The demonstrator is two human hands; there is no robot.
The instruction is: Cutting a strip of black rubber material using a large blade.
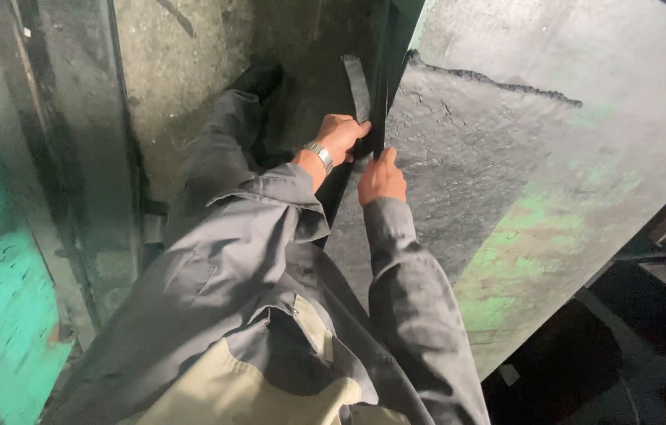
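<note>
From the head view, I am looking down at two hands working at the edge of one dark rubber sheet [467,157] lying on a grey-green worktop [601,197]. My left hand [342,134], wearing one wristwatch [319,154], is closing its fingers around one narrow dark strip [358,88] that is running up from the sheet's left edge. My right hand [382,179] is curling just below it, pressing on that same edge; I cannot tell its grip. One black shoe [258,79] is standing on the floor [183,71].
</note>
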